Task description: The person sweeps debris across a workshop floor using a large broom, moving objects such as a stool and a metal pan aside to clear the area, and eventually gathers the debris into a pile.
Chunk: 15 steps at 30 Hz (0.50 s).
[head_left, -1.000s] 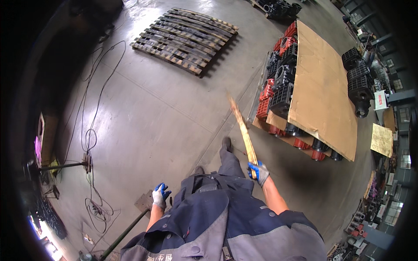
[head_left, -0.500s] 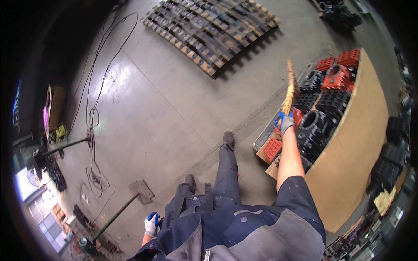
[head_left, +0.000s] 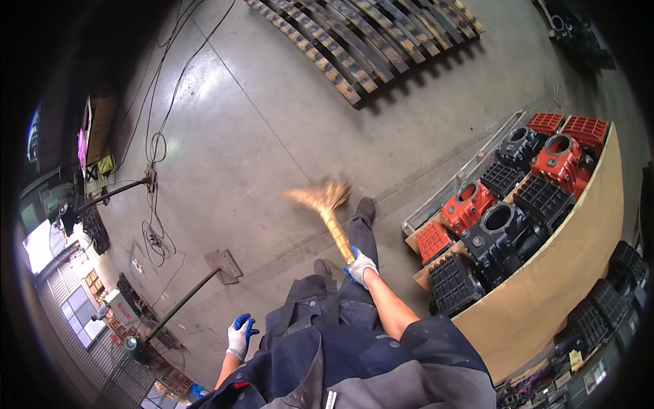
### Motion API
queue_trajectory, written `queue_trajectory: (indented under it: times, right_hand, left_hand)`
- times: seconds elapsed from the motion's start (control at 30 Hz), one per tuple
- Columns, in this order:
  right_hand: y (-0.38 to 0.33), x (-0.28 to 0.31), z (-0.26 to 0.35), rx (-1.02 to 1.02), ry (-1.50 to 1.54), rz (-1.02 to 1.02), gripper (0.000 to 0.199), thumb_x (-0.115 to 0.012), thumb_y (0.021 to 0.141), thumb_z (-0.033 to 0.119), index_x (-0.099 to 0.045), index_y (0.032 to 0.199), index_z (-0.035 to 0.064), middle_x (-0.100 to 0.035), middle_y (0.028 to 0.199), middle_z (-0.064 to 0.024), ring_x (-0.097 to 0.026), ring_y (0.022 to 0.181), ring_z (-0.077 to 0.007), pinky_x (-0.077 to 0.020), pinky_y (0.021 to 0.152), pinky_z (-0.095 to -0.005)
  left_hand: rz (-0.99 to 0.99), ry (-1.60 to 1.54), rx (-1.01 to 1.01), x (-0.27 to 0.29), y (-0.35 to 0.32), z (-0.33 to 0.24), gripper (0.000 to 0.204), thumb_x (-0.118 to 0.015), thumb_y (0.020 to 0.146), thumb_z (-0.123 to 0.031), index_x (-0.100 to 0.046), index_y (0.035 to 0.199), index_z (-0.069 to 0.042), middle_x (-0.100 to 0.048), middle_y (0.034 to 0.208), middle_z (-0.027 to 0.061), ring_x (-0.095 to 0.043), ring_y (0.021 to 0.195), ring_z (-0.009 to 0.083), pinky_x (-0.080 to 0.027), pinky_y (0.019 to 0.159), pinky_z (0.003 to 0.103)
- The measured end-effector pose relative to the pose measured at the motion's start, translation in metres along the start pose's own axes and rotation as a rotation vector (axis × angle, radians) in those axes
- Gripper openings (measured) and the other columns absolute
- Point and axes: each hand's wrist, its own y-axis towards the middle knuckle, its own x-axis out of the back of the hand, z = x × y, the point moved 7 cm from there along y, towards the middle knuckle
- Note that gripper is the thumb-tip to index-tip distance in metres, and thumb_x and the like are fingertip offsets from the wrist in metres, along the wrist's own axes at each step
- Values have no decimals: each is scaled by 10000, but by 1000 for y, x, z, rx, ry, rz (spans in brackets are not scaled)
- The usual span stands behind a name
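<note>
My right hand (head_left: pixel 361 267), in a white and blue glove, is wrapped round the yellow handle of a short straw hand broom (head_left: pixel 334 228). The broom points away from me above the grey floor, its bristles fanned out and smeared by motion. My left hand (head_left: pixel 239 336), gloved alike, hangs beside my left hip with its fingers loosely apart and nothing in them. To my right stands a crate with a tall cardboard side (head_left: pixel 545 273), filled with black cast housings (head_left: pixel 496 235), red housings (head_left: pixel 562 163) and ribbed covers.
A slatted wooden pallet (head_left: pixel 381 51) lies on the floor ahead. Black cables (head_left: pixel 158 146) trail along the left. A stand with a green pole and flat base plate (head_left: pixel 223 266) is at the lower left. More black ribbed parts (head_left: pixel 599 307) sit beyond the cardboard on the right.
My right hand has swung the broom from the crate on the right to in front of my legs. My left hand has come away from my hip slightly, its fingers opening.
</note>
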Motion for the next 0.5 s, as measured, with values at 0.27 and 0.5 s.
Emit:
queue_trajectory:
  times: [0.27, 0.5]
  right_hand:
    - [-7, 77, 22, 143, 93, -208, 611, -612, 747, 121, -371, 1304, 193, -590, 764, -79, -524, 513, -143, -465, 466, -317]
    - [77, 30, 111, 57, 696, -228, 694, -547, 765, 82, -198, 1340, 251, -495, 656, -70, -456, 418, -155, -410, 356, -297]
  left_hand:
    - [-52, -144, 12, 20, 11, 36, 302, -554, 826, -73, -515, 1098, 50, -571, 954, 135, -582, 853, 212, -548, 602, 328]
    - [-55, -161, 101, 44, 39, 66, 323, -575, 814, -82, -518, 1098, 61, -576, 969, 124, -583, 858, 219, -547, 596, 329]
